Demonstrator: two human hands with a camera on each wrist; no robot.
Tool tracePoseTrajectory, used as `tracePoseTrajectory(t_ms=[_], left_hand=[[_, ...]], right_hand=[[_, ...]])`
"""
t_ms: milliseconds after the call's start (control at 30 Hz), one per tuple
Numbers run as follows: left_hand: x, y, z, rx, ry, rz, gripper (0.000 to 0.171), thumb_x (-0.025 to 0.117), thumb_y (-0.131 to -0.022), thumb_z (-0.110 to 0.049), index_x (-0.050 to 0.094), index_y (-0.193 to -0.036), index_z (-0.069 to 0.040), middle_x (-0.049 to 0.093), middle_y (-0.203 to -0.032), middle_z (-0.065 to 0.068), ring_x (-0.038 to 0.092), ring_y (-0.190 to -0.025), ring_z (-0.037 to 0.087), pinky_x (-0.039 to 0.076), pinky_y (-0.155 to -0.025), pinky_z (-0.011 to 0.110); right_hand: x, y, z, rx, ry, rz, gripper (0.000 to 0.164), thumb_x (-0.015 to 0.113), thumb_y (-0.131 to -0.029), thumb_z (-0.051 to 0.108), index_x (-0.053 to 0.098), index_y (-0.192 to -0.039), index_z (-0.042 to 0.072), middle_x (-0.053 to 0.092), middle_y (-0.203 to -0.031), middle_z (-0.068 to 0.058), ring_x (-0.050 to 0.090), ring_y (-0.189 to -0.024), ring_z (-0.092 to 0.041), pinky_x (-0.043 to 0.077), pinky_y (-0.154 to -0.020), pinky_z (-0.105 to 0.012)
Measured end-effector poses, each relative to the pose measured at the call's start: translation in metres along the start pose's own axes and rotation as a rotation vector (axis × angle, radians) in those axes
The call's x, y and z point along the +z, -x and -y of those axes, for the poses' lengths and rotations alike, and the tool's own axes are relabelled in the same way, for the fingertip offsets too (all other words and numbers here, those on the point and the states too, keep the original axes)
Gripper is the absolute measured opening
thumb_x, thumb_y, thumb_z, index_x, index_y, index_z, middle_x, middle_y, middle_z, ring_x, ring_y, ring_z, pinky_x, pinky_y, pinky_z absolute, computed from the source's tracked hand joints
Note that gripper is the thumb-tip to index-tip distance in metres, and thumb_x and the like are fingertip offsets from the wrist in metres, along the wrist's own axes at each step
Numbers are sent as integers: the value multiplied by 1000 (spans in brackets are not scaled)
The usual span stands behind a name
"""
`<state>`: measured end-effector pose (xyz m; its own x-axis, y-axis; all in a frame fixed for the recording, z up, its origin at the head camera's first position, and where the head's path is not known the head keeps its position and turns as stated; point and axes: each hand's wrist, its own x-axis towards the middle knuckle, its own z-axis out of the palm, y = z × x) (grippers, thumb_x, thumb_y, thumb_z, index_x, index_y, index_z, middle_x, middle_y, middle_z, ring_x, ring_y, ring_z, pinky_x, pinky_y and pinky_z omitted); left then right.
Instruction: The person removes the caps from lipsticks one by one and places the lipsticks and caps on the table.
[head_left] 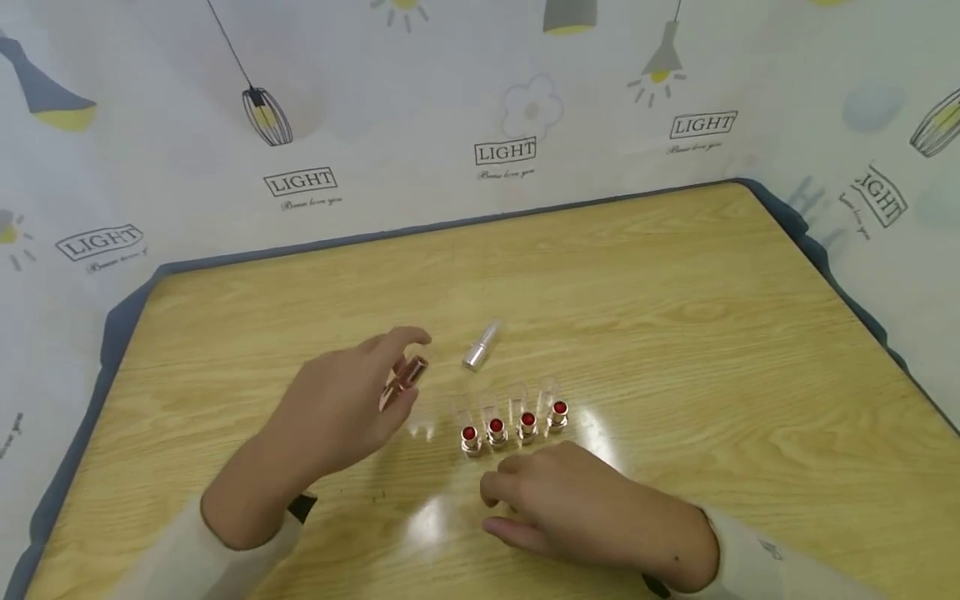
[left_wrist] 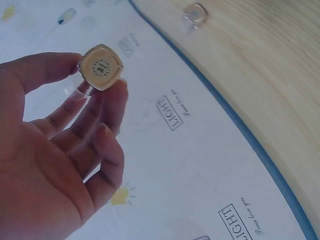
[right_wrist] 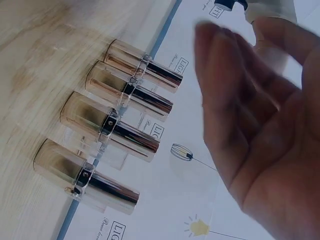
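Note:
My left hand (head_left: 330, 408) pinches a rose-gold lipstick tube (head_left: 414, 371) between thumb and fingers, above the table's left-middle part. In the left wrist view, the square base (left_wrist: 101, 67) of that lipstick faces the camera, with a small printed round label. My right hand (head_left: 562, 504) holds nothing; its fingers are loosely bent, just in front of a row of several upright lipsticks (head_left: 496, 430) with red round tops. The right wrist view shows their metallic upper tubes (right_wrist: 134, 142) and clear lower parts. Clear caps (head_left: 517, 395) stand behind the row.
Another lipstick (head_left: 481, 346), pale and shiny with a clear tapered end, is behind the row. The wood-grain table (head_left: 637, 292) is bordered by a white cloth (head_left: 420, 100) printed with lamps and the word LIGHT.

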<state>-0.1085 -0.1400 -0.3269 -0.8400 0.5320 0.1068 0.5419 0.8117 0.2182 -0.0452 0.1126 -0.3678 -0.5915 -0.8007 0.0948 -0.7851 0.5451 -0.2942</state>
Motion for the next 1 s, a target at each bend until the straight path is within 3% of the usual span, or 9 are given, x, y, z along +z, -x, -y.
tracePoseTrajectory(t_ms=[167,300,633,1000], left_hand=[[-2,14,-12,93,29,-102,46,76,-87,-22,55,-128,-17,70,-89,-13,59,-62,0,42,-51,15],[0,22,-20,153,64,-142,49,79,-84,-22,56,-126,-17,70,-89,-14,61,-66,1,47,-56,15],[12,35,-43,270,218,-238,50,85,-79,-22,58,-121,-17,71,-91,-16,64,-73,0,52,-66,21],[28,37,-55,377,275,-320,46,83,-81,-23,58,-119,-14,68,-93,-11,66,-78,1,53,-73,20]], right_hand=[[0,0,1,94,-72,-211,17,70,-92,35,66,-86,20,59,-68,15,44,-56,10,39,-54,-13],[0,-1,1,136,-151,-303,17,73,-91,34,68,-91,18,56,-66,15,41,-56,12,38,-55,-9],[3,-3,0,149,-215,-307,27,72,-92,37,69,-110,18,59,-69,15,43,-56,14,37,-54,-6],[9,-4,0,89,-185,-352,21,80,-84,32,65,-87,19,63,-68,10,49,-57,6,37,-53,-3]])
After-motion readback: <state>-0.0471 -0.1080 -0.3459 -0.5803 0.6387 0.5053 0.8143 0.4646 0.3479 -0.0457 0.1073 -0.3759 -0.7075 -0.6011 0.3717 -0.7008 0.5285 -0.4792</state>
